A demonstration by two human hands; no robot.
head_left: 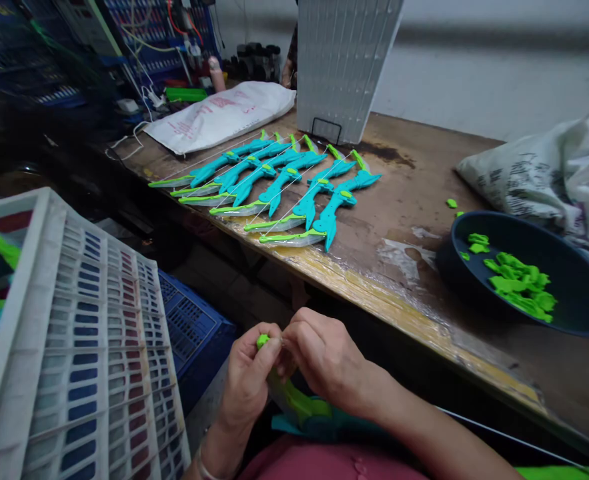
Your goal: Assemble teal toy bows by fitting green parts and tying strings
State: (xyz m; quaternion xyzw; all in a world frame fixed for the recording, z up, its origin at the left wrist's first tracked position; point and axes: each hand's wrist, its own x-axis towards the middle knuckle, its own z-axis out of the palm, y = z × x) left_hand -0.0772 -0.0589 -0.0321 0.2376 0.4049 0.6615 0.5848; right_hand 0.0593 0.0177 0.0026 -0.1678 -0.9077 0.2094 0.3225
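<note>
A teal and green toy bow [319, 419] lies across my lap, partly covered by my forearm. My left hand [249, 373] is closed around its green limb tip [263, 341], which shows between thumb and finger. Right beside it, my right hand [324, 357] is pinched at the tip, and the fine thing between its fingers, perhaps string, is too small to make out. A white bowstring [504, 433] runs out to the right below my right forearm. Several finished-looking toy bows [287, 183] with strings lie in a row on the table [414, 173].
A dark blue basin [574, 293] with small green plastic parts [521, 283] stands at the right, near white sacks [534, 167]. On the left are a white plastic crate [99, 347] and a blue crate [199, 333]. A flat white sack [224, 117] and a grey panel [344, 67] occupy the table's back.
</note>
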